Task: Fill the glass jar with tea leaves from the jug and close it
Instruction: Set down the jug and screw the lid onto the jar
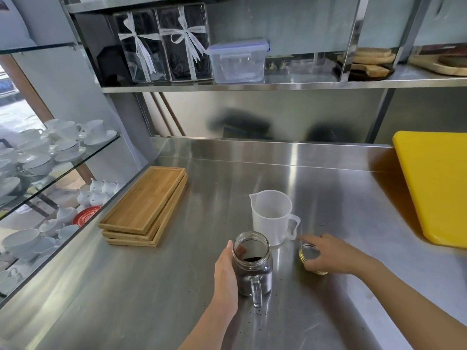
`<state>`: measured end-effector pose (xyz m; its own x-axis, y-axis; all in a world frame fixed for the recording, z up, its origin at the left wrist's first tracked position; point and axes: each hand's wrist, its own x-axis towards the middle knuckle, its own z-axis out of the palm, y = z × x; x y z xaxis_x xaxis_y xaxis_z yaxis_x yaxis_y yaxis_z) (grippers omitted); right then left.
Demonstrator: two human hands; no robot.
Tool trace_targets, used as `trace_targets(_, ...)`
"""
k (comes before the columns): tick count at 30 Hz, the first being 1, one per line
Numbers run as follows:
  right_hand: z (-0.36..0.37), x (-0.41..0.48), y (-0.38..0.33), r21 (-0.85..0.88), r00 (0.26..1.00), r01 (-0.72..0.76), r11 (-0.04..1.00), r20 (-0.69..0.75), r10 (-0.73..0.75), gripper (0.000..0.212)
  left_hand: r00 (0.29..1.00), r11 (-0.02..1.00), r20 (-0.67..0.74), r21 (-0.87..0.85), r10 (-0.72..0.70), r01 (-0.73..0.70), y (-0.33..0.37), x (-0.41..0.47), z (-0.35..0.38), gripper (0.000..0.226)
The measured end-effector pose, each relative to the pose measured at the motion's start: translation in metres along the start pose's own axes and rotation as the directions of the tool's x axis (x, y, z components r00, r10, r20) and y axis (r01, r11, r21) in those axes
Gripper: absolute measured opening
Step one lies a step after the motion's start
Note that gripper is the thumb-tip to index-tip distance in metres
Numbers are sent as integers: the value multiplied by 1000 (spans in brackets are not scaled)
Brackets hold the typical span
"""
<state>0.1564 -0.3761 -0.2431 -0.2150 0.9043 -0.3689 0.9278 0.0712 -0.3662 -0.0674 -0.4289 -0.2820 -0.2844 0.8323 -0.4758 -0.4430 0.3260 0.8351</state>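
Tea leaves (252,259) sit dark in the glass jar (253,266), which stands with its mouth open on the steel counter (177,286), close to the person. The leaves look like they fill about the lower half. The jar's clear handle (257,291) points toward the person.

The left hand (225,272) wraps around the left side of the jar, fingers curled behind the glass. It looks like a steadying hold, so the jar does not slide or tip while the top goes on.

The right hand (326,255) is over the gold lid (309,254), which is just to the right of the jar. The fingers bend down around the lid's rim, touching it. I cannot tell if the lid is off the counter yet or only gripped. The lid is kept near the jar, so the reach is short.

The white plastic jug (271,215) stands upright just behind the jar, with its spout to the left. It looks empty, so the pouring seems done and it is set back out of the way. Closing the jar is the step in hand.

A few dark crumbs (257,311) lie on the counter in front of the jar, likely spilled leaves. Wooden trays (144,205) are stacked well apart on the left, and a yellow cutting board (434,185) leans on the right. Neither is in the way.
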Motion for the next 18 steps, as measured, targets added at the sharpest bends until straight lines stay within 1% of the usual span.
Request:
trace_targets(2,-6,-7,-5,-5,996,77,997,54,-77,54,1000,1000,-2,-19,-2,1,-1,2,0,71)
trace_targets(3,-9,-10,-9,4,992,116,993,58,-116,49,1000,1000,-11,-21,-2,2,-1,2,0,76)
trace_targets(5,-15,-16,-16,52,983,181,982,21,-182,41,999,1000,-36,-24,-5,4,-2,3,0,80)
trace_targets(7,-21,-21,-24,107,969,244,964,-55,-239,38,999,1000,-31,-26,-5,5,-1,4,0,79)
trace_targets(9,-28,-26,-35,185,948,305,934,-157,-278,42,1000,1000,-26,-8,-6,6,2,1,2,70)
trace_targets(11,-33,-30,-45,276,919,362,891,-268,-290,46,999,1000,-35,20,1,-1,5,-2,3,47)
trace_targets(12,-35,-31,-48,305,905,383,872,-311,-289,47,999,999,-43,32,-1,2,6,-3,2,42)
trace_targets(13,-36,-31,-51,323,895,397,859,-344,-284,47,999,999,-46,36,-4,6,6,-3,2,42)
trace_targets(15,-35,-32,-54,338,885,401,851,-383,-265,47,999,999,-39,38,-2,4,6,-4,2,51)
trace_targets(17,-32,-33,-58,333,884,392,858,-393,-252,47,999,999,-34,40,-2,4,5,-3,1,67)
trace_targets(18,-31,-34,-60,334,882,399,854,-395,-257,45,999,999,-37,40,-8,10,5,-2,1,69)
